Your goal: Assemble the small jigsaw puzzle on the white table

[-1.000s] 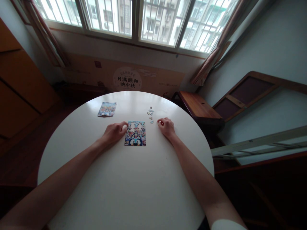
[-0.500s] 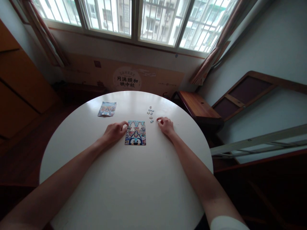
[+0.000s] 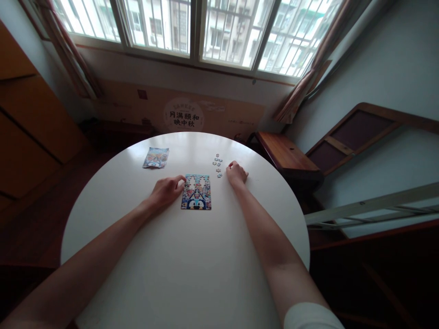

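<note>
A small colourful jigsaw puzzle (image 3: 196, 192) lies flat on the round white table (image 3: 185, 260), with gaps along its top edge. My left hand (image 3: 167, 189) rests on the table at the puzzle's left edge, its fingers curled and the fingertips touching the top left corner. My right hand (image 3: 236, 173) lies to the right of the puzzle, fingers curled in a loose pinch beside several loose puzzle pieces (image 3: 217, 164). Whether it holds a piece is hidden.
A printed puzzle bag or picture card (image 3: 156, 157) lies at the table's far left. A wooden side table (image 3: 283, 153) and a leaning wooden frame (image 3: 356, 132) stand to the right. Windows and a cardboard sheet with printed characters (image 3: 183, 115) are behind the table.
My right hand has moved a little to the left and farther away, up to the loose pieces, and curled tighter. My left hand has stayed at the puzzle's corner.
</note>
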Demonstrator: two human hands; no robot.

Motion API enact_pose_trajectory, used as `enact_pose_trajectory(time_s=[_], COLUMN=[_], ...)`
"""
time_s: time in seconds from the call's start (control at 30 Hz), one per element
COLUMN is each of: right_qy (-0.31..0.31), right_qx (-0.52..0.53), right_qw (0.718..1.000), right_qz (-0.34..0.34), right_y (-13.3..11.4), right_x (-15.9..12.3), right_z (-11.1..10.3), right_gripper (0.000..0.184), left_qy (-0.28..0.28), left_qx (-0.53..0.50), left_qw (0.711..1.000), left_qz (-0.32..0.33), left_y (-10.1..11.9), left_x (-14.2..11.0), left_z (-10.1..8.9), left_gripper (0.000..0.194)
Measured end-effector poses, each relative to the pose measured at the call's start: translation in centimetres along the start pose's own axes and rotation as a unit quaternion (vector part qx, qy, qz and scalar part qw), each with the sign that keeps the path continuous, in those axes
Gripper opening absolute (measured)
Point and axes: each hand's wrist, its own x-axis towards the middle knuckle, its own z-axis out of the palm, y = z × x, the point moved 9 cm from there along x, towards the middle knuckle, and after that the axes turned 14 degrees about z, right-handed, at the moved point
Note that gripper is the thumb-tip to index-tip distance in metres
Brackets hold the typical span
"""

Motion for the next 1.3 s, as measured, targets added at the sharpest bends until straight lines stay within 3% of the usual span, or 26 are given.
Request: enact_pose_trajectory(time_s=[0.13,0.7,0.87,1.1,1.3], right_qy=[0.034,0.016,-0.014,-0.066,-0.021], right_qx=[0.004,0.016,0.034,0.057,0.046], right_qw=[0.999,0.999,0.999,0.995,0.995], right_qz=[-0.012,-0.027,-0.001,-0.054,-0.091], right_y=[-0.4,-0.4,-0.6,-3.0,-3.3], right_x=[-0.2,-0.5,1.6,5.4,4.7], right_z=[0.1,0.2,0.7,1.9,1.9], right_gripper=[0.024,0.024,0.027,0.044,0.041], left_qy=[0.000,-0.011,-0.010,-0.004,-0.001], left_qx=[0.008,0.019,0.021,0.011,0.001], left_qw=[1.000,1.000,1.000,1.000,1.000], left_qz=[0.001,-0.013,-0.012,-0.016,-0.016], left_y=[0.1,-0.1,0.0,-0.2,-0.1], left_x=[0.0,0.0,0.0,0.0,0.0], left_z=[-0.1,0.0,0.0,0.2,0.1], left_gripper=[0.035,0.037,0.039,0.039,0.038])
